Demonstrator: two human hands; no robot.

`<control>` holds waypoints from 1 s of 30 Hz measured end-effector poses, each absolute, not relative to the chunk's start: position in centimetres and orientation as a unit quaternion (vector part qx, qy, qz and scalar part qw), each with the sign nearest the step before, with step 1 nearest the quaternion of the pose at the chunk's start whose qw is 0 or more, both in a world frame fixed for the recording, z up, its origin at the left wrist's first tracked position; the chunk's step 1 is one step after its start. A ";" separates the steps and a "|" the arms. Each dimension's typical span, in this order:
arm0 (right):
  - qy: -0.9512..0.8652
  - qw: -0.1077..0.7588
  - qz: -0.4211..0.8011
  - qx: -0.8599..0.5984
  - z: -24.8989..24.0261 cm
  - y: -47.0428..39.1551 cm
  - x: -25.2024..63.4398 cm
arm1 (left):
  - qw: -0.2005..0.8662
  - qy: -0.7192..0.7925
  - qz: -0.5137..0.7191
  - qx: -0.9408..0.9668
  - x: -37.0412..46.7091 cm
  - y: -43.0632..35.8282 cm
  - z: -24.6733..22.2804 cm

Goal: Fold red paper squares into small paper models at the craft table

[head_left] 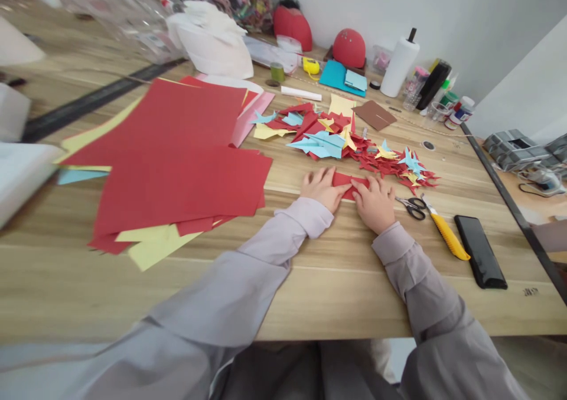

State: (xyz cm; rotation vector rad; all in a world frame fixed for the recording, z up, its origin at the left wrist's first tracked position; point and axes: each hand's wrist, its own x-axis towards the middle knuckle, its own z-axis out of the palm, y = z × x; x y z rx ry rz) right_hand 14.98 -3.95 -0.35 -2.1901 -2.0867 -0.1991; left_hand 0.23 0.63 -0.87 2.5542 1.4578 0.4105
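Observation:
A small folded piece of red paper [344, 179] lies flat on the table between my hands. My left hand [325, 188] rests on its left end, fingers spread and the thumb stretched towards the middle. From the other side my right hand [374, 202] presses on the right end, its thumb close to my left thumb. Just beyond them is a pile of folded paper pieces, mostly red, with a light blue paper plane [319, 145] on top. Black-handled scissors [414, 207] and a yellow utility knife [448, 234] lie right of my right hand.
Stacked red paper sheets [186, 181] cover the table's left part, with yellow sheets [155, 247] beneath. A black phone [480, 252] lies at the right. Towards the wall stand a white bottle [399, 68], a yellow tape measure [310, 65] and a red pincushion-like dome [349, 48].

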 end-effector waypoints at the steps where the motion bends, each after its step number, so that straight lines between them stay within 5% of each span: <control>1: -0.685 0.054 -0.067 -0.723 -0.4 -4.0 15.0 | 0.088 0.492 0.133 0.856 0.2 0.7 -0.9; 17: -0.788 0.069 -0.061 -0.609 0.3 -5.9 15.1 | 0.082 0.494 0.121 0.857 0.2 1.0 -1.3; 30: -0.707 0.092 -0.058 -0.699 0.8 -6.2 15.8 | 0.082 0.491 0.114 0.860 0.1 0.8 -0.7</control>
